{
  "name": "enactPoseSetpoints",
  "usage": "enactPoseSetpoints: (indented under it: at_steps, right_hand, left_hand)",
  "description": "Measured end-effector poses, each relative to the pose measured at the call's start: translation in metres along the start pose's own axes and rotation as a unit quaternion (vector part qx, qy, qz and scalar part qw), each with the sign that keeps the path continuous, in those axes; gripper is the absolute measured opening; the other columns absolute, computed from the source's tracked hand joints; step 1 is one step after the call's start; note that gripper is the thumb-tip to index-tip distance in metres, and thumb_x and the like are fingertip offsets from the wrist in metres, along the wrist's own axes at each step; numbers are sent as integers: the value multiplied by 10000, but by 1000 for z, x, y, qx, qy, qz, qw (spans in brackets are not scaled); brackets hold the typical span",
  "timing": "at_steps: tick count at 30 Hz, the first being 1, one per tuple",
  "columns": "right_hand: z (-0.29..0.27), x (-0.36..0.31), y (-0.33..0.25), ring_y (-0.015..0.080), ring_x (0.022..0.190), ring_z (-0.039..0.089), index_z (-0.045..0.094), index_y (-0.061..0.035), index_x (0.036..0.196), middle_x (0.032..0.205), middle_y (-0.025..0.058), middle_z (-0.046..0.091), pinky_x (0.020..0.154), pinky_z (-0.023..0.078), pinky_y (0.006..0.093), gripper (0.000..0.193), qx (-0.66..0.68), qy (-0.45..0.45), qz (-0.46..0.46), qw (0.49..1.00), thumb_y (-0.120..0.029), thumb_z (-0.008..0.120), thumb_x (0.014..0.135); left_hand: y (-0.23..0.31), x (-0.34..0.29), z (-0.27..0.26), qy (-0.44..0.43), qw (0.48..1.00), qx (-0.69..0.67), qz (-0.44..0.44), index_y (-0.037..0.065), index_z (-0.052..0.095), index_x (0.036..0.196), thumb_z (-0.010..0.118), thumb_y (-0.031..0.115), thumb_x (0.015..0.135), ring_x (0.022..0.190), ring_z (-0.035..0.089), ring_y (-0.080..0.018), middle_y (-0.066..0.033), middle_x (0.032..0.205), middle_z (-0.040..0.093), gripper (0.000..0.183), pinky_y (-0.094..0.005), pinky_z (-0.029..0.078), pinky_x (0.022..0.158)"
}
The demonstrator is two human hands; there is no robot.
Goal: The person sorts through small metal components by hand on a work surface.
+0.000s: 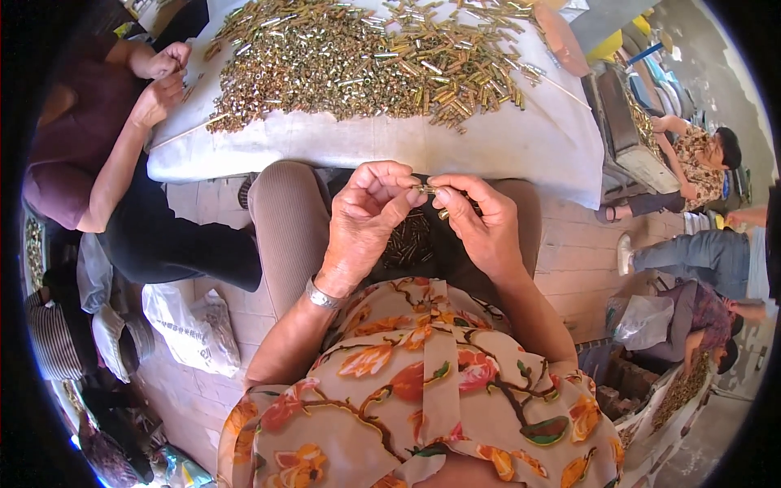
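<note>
Over my lap, my left hand (366,220) and my right hand (484,224) meet at the fingertips. Between them they pinch a small brass-coloured metal fitting (424,189), with thumbs and forefingers closed on its two ends. A second brass-coloured piece (443,214) shows under my right thumb, tucked in the same hand. Below my hands, between my knees, lies a dark heap of small slim metal parts (409,240); what holds it is mostly hidden. On the pale-covered table (325,150) ahead spreads a large pile of brass-coloured fittings (350,69), some short and ring-like, others long.
A co-worker's hands (163,85) handle small parts at the table's left edge. Thin sticks (191,132) lie along the pile's sides. A white plastic bag (195,329) stands on the floor at left. Other people work on the right, one beside a wooden box (643,167).
</note>
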State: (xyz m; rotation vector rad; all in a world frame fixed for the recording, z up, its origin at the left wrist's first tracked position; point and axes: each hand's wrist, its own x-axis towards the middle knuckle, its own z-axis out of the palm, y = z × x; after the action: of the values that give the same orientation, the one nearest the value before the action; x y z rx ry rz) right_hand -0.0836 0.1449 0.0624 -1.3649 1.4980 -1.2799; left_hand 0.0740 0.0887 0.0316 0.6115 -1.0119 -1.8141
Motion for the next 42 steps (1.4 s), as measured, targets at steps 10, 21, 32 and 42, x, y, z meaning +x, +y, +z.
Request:
enactPoseSetpoints:
  at_steps: [10, 21, 32, 42]
  right_hand:
    - [2, -3, 3, 84, 689, 595, 639, -17, 1040, 802, 62, 650, 629, 482, 229, 147, 12, 2, 9, 1000, -73, 596, 912]
    - [-21, 6, -3, 24, 525, 463, 648, -18, 992, 731, 3, 606, 448, 348, 173, 168, 197, -147, 152, 957, -166, 591, 937]
    - [-12, 7, 25, 36, 440, 321, 539, -67, 853, 684, 0, 519, 398, 218, 176, 254, 483, -107, 301, 815, -296, 523, 963]
    - [-64, 146, 94, 301, 673, 634, 643, -2, 810, 737, 170, 642, 610, 490, 391, 142, -349, 53, -66, 933, -136, 603, 839]
  left_hand:
    - [1, -2, 1, -16, 996, 80, 46, 18, 516, 1089, 553, -113, 866, 907, 614, -107, -37, 996, 603, 261, -237, 494, 857]
    - [25, 7, -14, -156, 978, 26, -133, 18, 574, 989, 654, -6, 856, 832, 630, -118, -42, 901, 634, 157, -252, 521, 789]
    - [9, 34, -9, -179, 966, 29, -185, 21, 574, 1016, 662, 90, 869, 709, 628, -134, -57, 851, 636, 185, -240, 523, 628]
    - [-48, 135, 2, 18, 748, 644, 160, 59, 657, 875, 673, 118, 795, 726, 633, -319, -134, 856, 641, 100, -398, 502, 638]
